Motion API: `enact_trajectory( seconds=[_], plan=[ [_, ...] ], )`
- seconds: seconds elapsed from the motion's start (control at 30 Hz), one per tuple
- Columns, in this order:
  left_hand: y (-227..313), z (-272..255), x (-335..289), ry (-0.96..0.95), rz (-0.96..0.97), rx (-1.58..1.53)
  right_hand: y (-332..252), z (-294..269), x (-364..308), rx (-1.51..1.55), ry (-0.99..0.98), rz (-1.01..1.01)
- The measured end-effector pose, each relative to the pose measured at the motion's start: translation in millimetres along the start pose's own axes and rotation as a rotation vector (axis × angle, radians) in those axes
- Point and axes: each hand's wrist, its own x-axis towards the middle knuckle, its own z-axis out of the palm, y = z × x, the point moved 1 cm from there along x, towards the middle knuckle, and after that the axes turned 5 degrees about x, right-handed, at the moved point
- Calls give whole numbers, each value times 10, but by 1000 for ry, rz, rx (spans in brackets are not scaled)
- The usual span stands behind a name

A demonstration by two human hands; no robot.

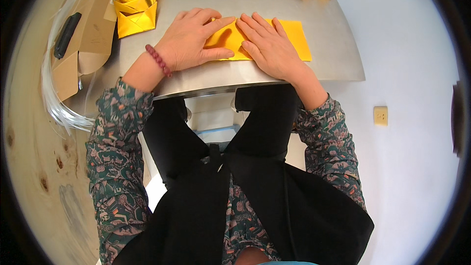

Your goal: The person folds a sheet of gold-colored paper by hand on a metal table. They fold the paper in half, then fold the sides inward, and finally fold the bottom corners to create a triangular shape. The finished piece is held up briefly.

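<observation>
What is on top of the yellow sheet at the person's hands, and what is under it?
The right hand lies flat on the yellow sheet; the left hand reaches over its left part. The metal tabletop shows around it; whatever is directly beneath is covered.

Gold paper strip [297, 41]: oblong, lying crosswise on metal table [338, 54].

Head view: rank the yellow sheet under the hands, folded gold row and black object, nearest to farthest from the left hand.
1. Yellow sheet: touching the left hand, extending right.
2. Folded gold row: on its left.
3. Black object: farther left, at the cardboard box.
</observation>
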Motion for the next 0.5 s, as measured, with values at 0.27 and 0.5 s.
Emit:
enact_trajectory(
  seconds=[0.27, 0.5],
  plan=[
    [750, 112, -261, 108, -28, 82, -27, -2, 80, -9, -41, 17],
    [739, 71, -391, -14, -67, 136, -38, 12, 111, 14, -42, 29]
  ],
)
